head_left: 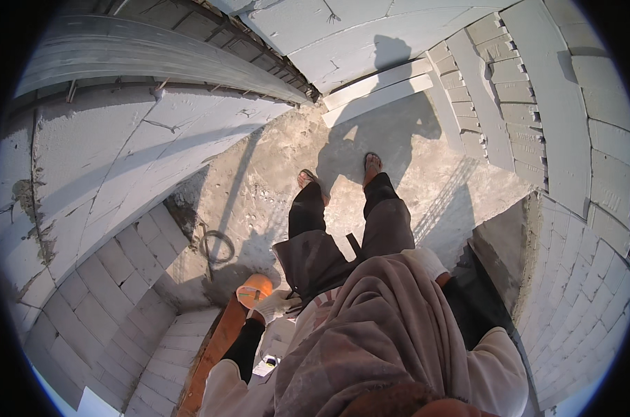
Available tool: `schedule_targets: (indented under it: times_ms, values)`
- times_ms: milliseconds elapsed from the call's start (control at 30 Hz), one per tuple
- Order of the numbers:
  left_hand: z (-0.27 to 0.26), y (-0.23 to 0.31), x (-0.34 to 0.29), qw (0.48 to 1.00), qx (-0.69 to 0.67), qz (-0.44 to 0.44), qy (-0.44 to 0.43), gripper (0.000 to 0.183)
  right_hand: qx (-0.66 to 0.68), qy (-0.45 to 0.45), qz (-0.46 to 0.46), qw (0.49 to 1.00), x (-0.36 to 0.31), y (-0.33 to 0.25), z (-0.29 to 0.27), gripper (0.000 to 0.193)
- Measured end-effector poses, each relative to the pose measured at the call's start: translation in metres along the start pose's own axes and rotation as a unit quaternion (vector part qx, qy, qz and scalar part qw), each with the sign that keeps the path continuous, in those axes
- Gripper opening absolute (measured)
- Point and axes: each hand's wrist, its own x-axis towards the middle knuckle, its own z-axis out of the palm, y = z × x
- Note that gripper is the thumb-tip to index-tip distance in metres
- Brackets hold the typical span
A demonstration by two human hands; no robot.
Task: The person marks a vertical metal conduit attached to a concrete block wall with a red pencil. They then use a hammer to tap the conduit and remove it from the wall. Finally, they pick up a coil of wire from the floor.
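My left hand [276, 306], in a white glove, is at my left hip. Its fingers are closed at the edge of a dark apron [308, 260] that flares out over my left thigh. Just beyond that hand is an orange bucket [254, 289]. My right hand [426, 264], also gloved in white, rests low against my right thigh; its fingers are mostly hidden, so I cannot tell how they are held. A brownish scarf [370, 313] drapes down my front between both arms.
Pale block walls [134, 257] rise around me. Two white slabs [381, 96] lie ahead at a wall's foot. A notched block wall [516, 104] is on the right. A dark coiled hose [218, 247] lies on the rough concrete floor [259, 181]. A brown board [207, 358] is at lower left.
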Motion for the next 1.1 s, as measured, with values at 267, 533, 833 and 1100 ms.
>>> schedule_targets:
  times_ms: [267,533,833,1100]
  values:
    - [-0.078,0.099,0.19,0.982,0.019,0.11,0.15,0.037,0.361,0.357,0.043,0.86,0.196,0.062,-0.041,0.027]
    - [-0.168,0.217,0.527,0.871,-0.343,0.293,0.194,0.04,0.271,0.407,0.087,0.868,0.421,0.157,-0.025,0.056]
    - [-0.184,0.314,0.722,0.803,-0.41,0.398,0.168,0.049,0.307,0.587,0.135,0.737,0.584,0.289,-0.027,0.084]
    - [-0.201,0.324,0.781,0.74,-0.44,0.447,0.241,0.046,0.556,0.483,0.057,0.674,0.607,0.273,-0.048,0.097]
